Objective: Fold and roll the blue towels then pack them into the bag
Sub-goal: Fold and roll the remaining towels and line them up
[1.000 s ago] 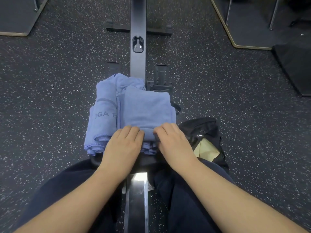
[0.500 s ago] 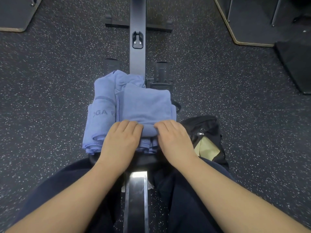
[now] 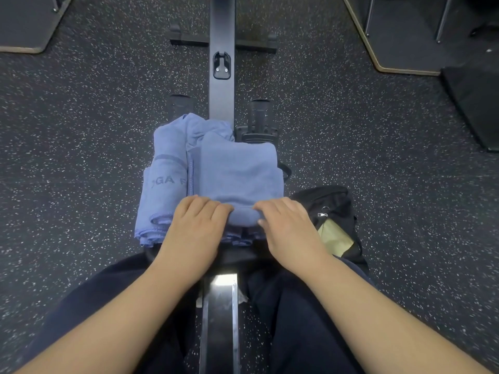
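Observation:
A folded blue towel (image 3: 237,171) lies on top of a pile on the seat of a rowing machine. Its near edge is turned into a small roll. My left hand (image 3: 197,228) and my right hand (image 3: 289,225) both grip that roll, fingers curled over it, side by side. Under and to the left lies another blue towel (image 3: 164,184) with grey letters on it. A black bag (image 3: 332,211) stands open on the floor just right of the seat, with something yellowish inside.
The rowing machine's rail (image 3: 222,63) runs away from me, with footrests (image 3: 260,114) either side. Speckled dark rubber floor (image 3: 81,130) surrounds it. Mats and metal legs (image 3: 442,20) sit at the far corners. My legs straddle the rail.
Both hands have rolled the towel's near edge a little further away from me; the roll is thicker. The view has shifted slightly.

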